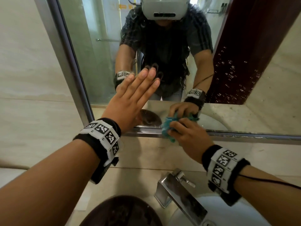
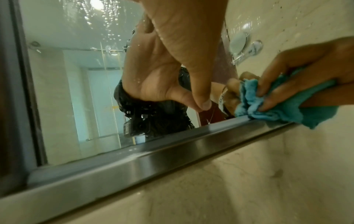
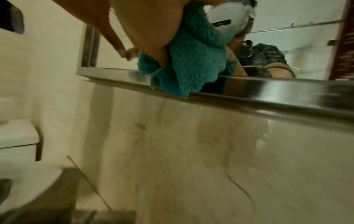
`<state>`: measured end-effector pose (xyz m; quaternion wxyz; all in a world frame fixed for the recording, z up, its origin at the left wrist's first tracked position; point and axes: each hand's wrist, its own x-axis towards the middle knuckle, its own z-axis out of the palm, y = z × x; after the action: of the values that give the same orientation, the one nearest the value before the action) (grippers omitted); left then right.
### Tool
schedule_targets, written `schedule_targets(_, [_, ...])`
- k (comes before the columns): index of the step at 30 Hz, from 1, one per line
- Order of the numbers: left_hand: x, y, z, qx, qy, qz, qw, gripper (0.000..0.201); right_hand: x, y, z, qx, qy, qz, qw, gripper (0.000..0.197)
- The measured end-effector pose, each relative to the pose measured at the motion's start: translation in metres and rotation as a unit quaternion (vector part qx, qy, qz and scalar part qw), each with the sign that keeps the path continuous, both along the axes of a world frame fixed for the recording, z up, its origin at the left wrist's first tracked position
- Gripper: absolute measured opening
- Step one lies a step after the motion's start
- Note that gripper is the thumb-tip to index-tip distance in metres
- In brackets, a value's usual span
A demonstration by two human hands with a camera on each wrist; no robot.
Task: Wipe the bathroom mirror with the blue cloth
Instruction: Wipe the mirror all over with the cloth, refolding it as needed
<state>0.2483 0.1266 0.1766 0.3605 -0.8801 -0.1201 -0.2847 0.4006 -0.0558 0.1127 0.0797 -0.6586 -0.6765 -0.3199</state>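
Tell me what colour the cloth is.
Teal blue cloth, clearest in the right wrist view.

Two hands, a left hand (image 1: pixel 130 98) and a right hand (image 1: pixel 189 136), one blue cloth (image 1: pixel 168 128), one mirror (image 1: pixel 104 51), one faucet (image 1: pixel 180 191), and two marker wristbands.

A: What does your right wrist camera show you?

B: Your right hand (image 3: pixel 153 30) bunches the blue cloth (image 3: pixel 191 63) against the mirror (image 3: pixel 287 45), right at its lower edge. The cloth drapes over the steel frame (image 3: pixel 268 89). Beige tiled wall (image 3: pixel 191 151) sits below, blurred.
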Motion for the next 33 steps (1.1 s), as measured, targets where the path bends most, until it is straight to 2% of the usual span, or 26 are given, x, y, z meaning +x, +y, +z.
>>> schedule_targets(3, [-0.001,0.003,0.001,0.005,0.017,0.0,1.0,0.098,-0.018,0.03,-0.005,0.004,-0.024,0.037,0.999,0.031])
schedule_targets(6, [-0.001,0.004,0.002,-0.005,0.018,-0.001,1.0,0.103,-0.017,0.032,-0.002,-0.002,-0.058,0.055,0.997,0.037])
schedule_targets(8, [-0.001,0.003,0.002,-0.008,0.022,0.002,1.0,0.11,0.001,0.014,-0.002,-0.02,-0.068,0.059,0.996,0.048])
schedule_targets(10, [-0.002,0.002,0.003,-0.003,0.024,0.013,1.0,0.117,0.017,-0.007,0.001,-0.044,-0.074,0.036,0.996,0.061])
schedule_targets(12, [-0.002,0.003,0.001,0.0,0.018,0.011,1.0,0.118,0.024,-0.016,0.005,-0.062,-0.079,0.019,0.995,0.062])
schedule_targets(17, [-0.001,0.004,-0.002,0.011,0.003,0.006,1.0,0.103,-0.012,0.025,0.008,-0.024,-0.088,0.042,0.995,0.034])
schedule_targets(21, [0.001,0.001,-0.001,-0.004,0.002,-0.003,1.0,0.09,-0.038,0.05,0.01,-0.009,-0.084,0.038,0.996,0.036])
schedule_targets(24, [0.0,-0.005,0.0,-0.023,0.0,-0.007,1.0,0.086,-0.014,0.03,0.002,0.005,-0.088,0.048,0.995,0.034])
schedule_targets(27, [-0.001,-0.01,-0.002,-0.029,-0.009,0.009,1.0,0.089,0.016,0.0,-0.004,-0.03,-0.078,0.039,0.996,0.055])
schedule_targets(29, [-0.001,-0.014,-0.003,-0.029,-0.014,0.017,0.999,0.09,0.021,-0.006,-0.003,-0.037,-0.059,0.027,0.997,0.058])
schedule_targets(31, [0.0,-0.015,-0.003,-0.017,-0.02,0.014,1.0,0.083,0.01,0.004,0.0,-0.015,-0.059,0.028,0.998,0.046])
schedule_targets(33, [0.001,-0.012,-0.004,-0.013,-0.027,0.008,1.0,0.083,-0.01,0.026,0.002,0.015,-0.081,0.045,0.996,0.027])
